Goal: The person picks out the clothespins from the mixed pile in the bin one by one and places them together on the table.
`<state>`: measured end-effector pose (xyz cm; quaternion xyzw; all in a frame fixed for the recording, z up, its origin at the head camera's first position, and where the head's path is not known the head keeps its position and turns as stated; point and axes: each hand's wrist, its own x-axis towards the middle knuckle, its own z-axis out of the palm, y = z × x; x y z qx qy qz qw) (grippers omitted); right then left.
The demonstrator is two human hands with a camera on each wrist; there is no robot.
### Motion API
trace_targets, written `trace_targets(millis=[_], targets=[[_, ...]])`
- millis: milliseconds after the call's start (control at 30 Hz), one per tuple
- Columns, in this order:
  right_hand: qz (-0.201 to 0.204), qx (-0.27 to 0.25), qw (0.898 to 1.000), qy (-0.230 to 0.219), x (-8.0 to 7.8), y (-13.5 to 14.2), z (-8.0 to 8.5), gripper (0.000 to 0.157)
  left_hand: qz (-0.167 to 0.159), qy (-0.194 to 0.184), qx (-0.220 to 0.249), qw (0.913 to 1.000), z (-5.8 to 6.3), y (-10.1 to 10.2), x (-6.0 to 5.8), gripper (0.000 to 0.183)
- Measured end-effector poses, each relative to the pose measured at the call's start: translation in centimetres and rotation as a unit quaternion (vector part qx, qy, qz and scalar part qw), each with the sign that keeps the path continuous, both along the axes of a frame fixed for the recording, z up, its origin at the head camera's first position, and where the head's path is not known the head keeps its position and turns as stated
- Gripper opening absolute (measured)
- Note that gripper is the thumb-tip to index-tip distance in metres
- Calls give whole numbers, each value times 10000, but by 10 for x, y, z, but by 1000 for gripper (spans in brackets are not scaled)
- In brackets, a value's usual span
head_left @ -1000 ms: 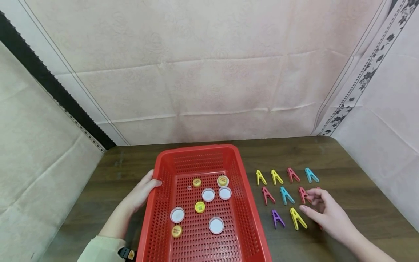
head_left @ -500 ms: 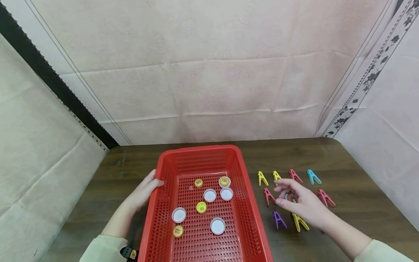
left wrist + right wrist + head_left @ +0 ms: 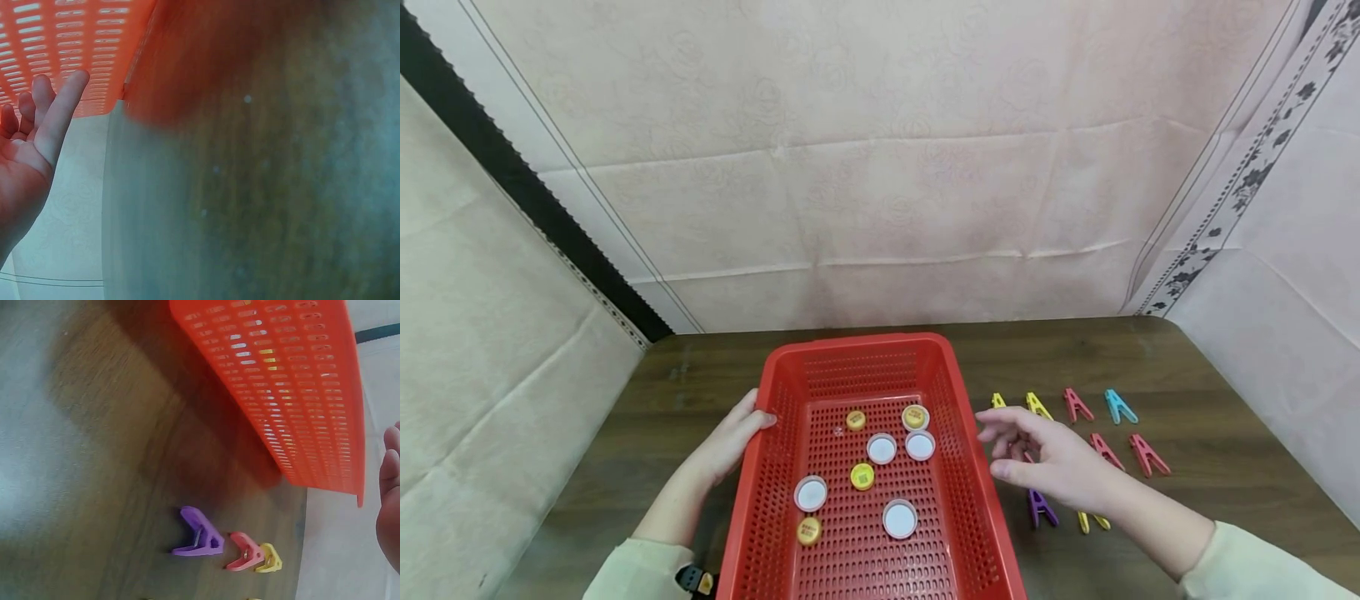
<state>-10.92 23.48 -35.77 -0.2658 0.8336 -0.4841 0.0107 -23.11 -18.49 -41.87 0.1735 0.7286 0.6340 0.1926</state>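
My left hand (image 3: 722, 446) grips the left rim of a red perforated plastic basket (image 3: 859, 342), thumb over the edge; in the left wrist view its fingers lie along the basket wall. Inside the basket are several white caps (image 3: 898, 518) and yellow caps (image 3: 862, 476). Just beside the right rim, my right hand (image 3: 1048, 462) hovers with loosely bent fingers and nothing seen in them. Under it are a purple clothespin (image 3: 1035, 503) and a partly covered yellow clothespin (image 3: 1084, 521). Red clothespins (image 3: 1148, 456) lie behind the wrist. The right hand hides other pegs.
A blue clothespin (image 3: 1120, 407), another red clothespin (image 3: 1077, 406) and yellow clothespins (image 3: 1037, 405) form the back row on the dark wooden table (image 3: 1210, 417). Pale cloth (image 3: 880, 208) hangs behind the table and at both sides.
My right hand has moved left across the clothespins to the basket's right rim, uncovering the two red ones in the middle row. The left hand stays on the basket.
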Motion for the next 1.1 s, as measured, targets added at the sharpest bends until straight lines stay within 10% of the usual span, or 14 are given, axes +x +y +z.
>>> trace_targets(millis=[700, 1100], targets=[[1203, 525, 9903, -452, -13, -39, 18, 45, -64, -31, 33, 10000, 2, 0, 1, 40], [2235, 1040, 9654, -851, -20, -66, 19, 48, -58, 2, 12, 10000, -1, 0, 0, 39]])
